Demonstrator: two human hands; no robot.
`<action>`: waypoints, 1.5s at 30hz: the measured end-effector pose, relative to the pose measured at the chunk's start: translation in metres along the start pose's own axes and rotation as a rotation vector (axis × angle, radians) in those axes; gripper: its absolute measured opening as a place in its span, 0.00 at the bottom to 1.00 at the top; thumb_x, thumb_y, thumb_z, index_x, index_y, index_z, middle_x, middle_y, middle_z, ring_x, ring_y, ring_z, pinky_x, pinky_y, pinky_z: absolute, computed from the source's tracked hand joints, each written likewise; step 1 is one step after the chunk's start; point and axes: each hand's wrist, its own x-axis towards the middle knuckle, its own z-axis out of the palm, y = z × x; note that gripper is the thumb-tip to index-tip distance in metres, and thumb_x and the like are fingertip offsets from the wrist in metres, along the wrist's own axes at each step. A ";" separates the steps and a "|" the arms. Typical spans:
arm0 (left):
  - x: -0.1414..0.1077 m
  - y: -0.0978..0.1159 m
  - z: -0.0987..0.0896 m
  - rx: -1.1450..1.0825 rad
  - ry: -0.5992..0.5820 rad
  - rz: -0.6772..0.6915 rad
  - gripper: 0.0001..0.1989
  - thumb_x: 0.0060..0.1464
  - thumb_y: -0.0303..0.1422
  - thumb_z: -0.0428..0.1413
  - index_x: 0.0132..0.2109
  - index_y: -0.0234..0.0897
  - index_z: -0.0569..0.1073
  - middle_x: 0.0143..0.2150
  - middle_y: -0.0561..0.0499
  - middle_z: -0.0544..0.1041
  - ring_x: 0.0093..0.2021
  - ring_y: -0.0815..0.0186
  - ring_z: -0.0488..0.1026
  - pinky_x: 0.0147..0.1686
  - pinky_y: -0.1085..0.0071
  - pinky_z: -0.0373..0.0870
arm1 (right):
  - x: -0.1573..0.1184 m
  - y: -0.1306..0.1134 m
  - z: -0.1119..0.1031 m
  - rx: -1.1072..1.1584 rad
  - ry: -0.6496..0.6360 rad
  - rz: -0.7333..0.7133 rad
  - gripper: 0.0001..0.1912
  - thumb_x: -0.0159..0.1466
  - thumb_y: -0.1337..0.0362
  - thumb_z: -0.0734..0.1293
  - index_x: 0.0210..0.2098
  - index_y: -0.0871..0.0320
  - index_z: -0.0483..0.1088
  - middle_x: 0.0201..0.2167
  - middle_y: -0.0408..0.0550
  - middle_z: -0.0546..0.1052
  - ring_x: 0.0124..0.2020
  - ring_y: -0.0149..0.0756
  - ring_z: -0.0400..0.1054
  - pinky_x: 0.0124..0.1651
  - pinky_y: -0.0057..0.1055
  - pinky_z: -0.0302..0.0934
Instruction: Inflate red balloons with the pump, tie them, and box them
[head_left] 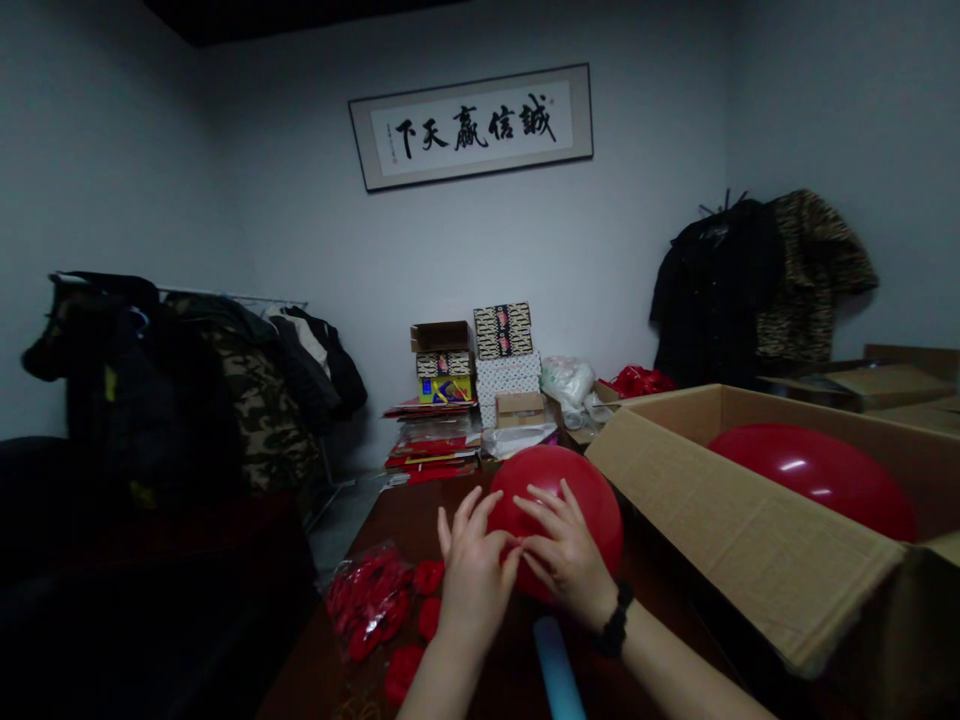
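An inflated red balloon [551, 470] is right in front of me, above the dark table [397, 515]. My left hand [474, 565] pinches at the balloon's near side, where its neck seems to be, with thumb and forefinger together and the other fingers raised. Meeting it there, my right hand [570, 560] pinches the same spot, its remaining fingers spread against the balloon. The neck itself is mostly hidden by the fingertips. A black band [616, 618] circles my right wrist. Below the hands lies a light blue tube [557, 670].
Left of my hands are a clear bag of red items [367, 600] and several loose red bundles [405, 672]. On the right, an open cardboard box [742, 540] holds another red balloon [810, 470]. Stacked boxes [508, 385] and red papers [431, 450] stand behind.
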 end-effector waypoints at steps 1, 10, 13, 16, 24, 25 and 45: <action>0.000 0.001 0.000 0.006 0.004 -0.005 0.06 0.49 0.25 0.54 0.29 0.40 0.74 0.56 0.46 0.69 0.61 0.50 0.57 0.56 0.34 0.43 | 0.000 -0.001 0.000 -0.008 0.008 -0.005 0.08 0.60 0.68 0.61 0.35 0.52 0.70 0.56 0.49 0.68 0.61 0.44 0.52 0.60 0.64 0.44; -0.005 0.006 0.000 0.042 0.012 0.009 0.07 0.50 0.24 0.52 0.30 0.40 0.72 0.56 0.45 0.70 0.61 0.51 0.56 0.57 0.35 0.40 | 0.000 -0.002 0.003 -0.036 0.013 -0.008 0.06 0.60 0.67 0.61 0.33 0.52 0.70 0.56 0.48 0.68 0.60 0.43 0.53 0.60 0.64 0.44; -0.005 0.006 0.002 0.014 0.002 -0.009 0.07 0.48 0.23 0.52 0.29 0.39 0.72 0.55 0.46 0.70 0.61 0.50 0.57 0.57 0.34 0.39 | -0.001 -0.004 0.003 -0.028 0.012 -0.005 0.06 0.61 0.67 0.61 0.34 0.52 0.70 0.56 0.48 0.68 0.61 0.42 0.52 0.60 0.64 0.44; -0.003 0.003 0.005 -0.073 0.031 -0.060 0.07 0.47 0.23 0.53 0.28 0.39 0.71 0.53 0.47 0.72 0.60 0.51 0.58 0.58 0.36 0.40 | -0.002 -0.005 0.002 -0.002 0.017 0.012 0.06 0.61 0.67 0.62 0.34 0.52 0.70 0.56 0.47 0.68 0.61 0.42 0.52 0.61 0.63 0.43; 0.001 -0.006 -0.003 -0.598 -0.026 -0.206 0.04 0.46 0.26 0.53 0.26 0.38 0.71 0.48 0.44 0.71 0.51 0.57 0.68 0.50 0.56 0.65 | -0.007 0.005 0.006 0.094 0.033 0.053 0.09 0.59 0.66 0.63 0.38 0.48 0.72 0.55 0.47 0.68 0.61 0.45 0.52 0.60 0.65 0.43; 0.000 -0.004 -0.004 -0.592 -0.068 -0.183 0.05 0.45 0.25 0.54 0.26 0.38 0.71 0.47 0.45 0.72 0.50 0.57 0.68 0.50 0.57 0.65 | -0.008 0.006 0.007 0.105 0.034 0.059 0.09 0.59 0.66 0.63 0.37 0.48 0.72 0.55 0.47 0.68 0.61 0.45 0.52 0.60 0.65 0.42; -0.006 -0.015 0.013 -0.483 0.416 -0.398 0.08 0.55 0.35 0.50 0.30 0.38 0.70 0.44 0.46 0.71 0.46 0.60 0.68 0.48 0.60 0.65 | -0.002 0.000 0.009 0.468 0.268 0.342 0.09 0.58 0.66 0.65 0.35 0.45 0.74 0.49 0.45 0.72 0.56 0.43 0.60 0.61 0.58 0.47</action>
